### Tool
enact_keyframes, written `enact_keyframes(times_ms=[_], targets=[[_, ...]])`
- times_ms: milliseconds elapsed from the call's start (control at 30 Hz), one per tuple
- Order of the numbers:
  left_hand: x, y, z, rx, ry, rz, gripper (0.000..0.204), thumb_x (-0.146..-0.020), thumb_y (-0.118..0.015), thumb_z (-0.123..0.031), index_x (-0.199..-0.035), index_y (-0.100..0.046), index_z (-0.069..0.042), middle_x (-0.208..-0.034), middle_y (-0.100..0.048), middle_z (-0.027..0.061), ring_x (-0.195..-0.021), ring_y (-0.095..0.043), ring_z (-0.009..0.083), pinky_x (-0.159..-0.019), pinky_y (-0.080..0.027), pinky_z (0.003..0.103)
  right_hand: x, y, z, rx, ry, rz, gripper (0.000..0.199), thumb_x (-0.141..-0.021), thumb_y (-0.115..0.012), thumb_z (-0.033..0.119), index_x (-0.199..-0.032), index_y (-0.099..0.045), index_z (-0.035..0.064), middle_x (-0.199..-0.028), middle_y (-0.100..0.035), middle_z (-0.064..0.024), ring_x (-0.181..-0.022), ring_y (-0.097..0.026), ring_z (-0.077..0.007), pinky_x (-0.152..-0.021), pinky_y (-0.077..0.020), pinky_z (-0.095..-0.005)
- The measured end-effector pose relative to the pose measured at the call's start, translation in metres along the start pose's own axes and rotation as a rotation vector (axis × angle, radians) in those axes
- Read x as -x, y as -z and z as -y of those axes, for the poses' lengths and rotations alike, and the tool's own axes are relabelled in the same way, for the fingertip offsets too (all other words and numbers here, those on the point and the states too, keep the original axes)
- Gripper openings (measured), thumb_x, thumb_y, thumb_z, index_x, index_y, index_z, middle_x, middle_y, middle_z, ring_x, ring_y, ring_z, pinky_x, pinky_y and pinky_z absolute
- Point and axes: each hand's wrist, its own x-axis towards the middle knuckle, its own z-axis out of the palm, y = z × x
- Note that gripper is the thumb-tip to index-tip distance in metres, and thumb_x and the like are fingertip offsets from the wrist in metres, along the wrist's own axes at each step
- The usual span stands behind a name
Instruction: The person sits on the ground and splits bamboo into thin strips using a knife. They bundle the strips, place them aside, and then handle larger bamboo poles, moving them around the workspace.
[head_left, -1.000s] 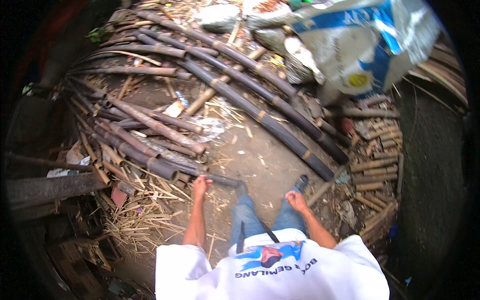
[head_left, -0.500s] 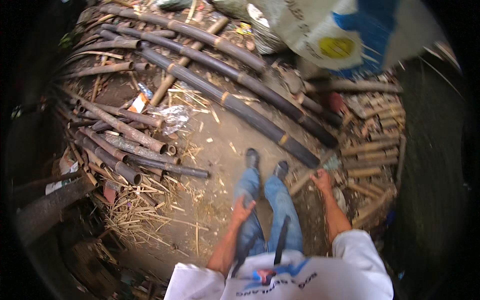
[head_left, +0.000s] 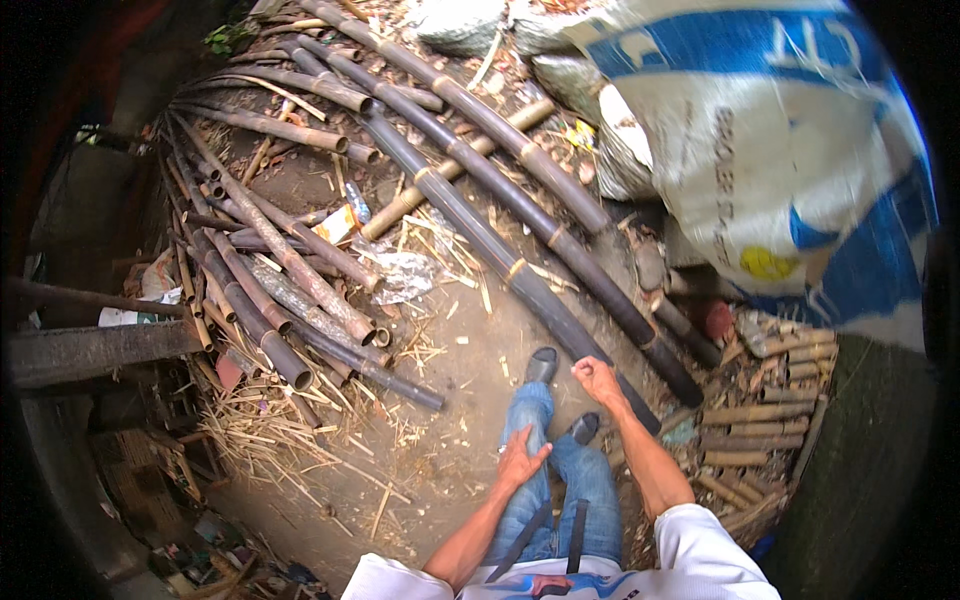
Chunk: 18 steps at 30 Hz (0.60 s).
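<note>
My left hand (head_left: 522, 458) is open, its fingers spread over my jeans by the left knee, holding nothing. In front of my right leg, my right hand (head_left: 598, 380) is closed with the fingers curled; whatever it may hold is too small to make out. It overlaps a long dark bamboo pole (head_left: 540, 300) in the view, and I cannot tell whether it touches it. A second dark bamboo pole (head_left: 590, 270) runs alongside, and a browner bamboo pole (head_left: 500, 132) lies beyond. Their far parts lie across a pale bamboo pole (head_left: 410, 203).
A stack of bamboo poles (head_left: 300, 285) fills the left side, above scattered split bamboo strips (head_left: 260, 435). Short cut bamboo pieces (head_left: 755, 440) are piled at the right, below a large white and blue sack (head_left: 720, 150). Crumpled clear plastic (head_left: 400, 278) lies on the dirt.
My right hand has moved left, from beside the dark pole's near end to over the pole, its fingers curled more tightly. My left hand stays over my leg. The view has shifted.
</note>
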Motion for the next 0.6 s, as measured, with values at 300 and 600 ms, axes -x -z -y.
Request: enact_keyframes(times_ms=[300,600], targets=[[-0.090,0.087,-0.081,-0.357,0.169,-0.077,0.069,-0.083,-0.066,-0.045,-0.144,-0.040,-0.023,-0.141,-0.038,0.0259,-0.118,-0.051,0.0462,-0.093,-0.048,0.053,-0.251,0.022,-0.110,-0.080,-0.120,-0.413,0.037,-0.085,-0.070,0.042,-0.082,-0.069,0.0049,-0.079,-0.070,-0.0112,-0.071,-0.063,-0.0191,-0.071,-0.0507,-0.0344],[-0.185,0.166,-0.094,-0.297,0.252,-0.084,0.058,-0.083,-0.066,-0.043,-0.136,-0.050,-0.026,-0.139,-0.043,0.0188,-0.106,-0.059,0.0446,-0.082,-0.052,0.053,-0.498,0.086,-0.092,-0.978,-0.463,-0.487,0.096,-0.075,-0.067,0.073,-0.139,-0.042,0.0062,-0.136,-0.051,-0.0100,-0.118,-0.048,-0.0223,-0.095,-0.0377,-0.0400]])
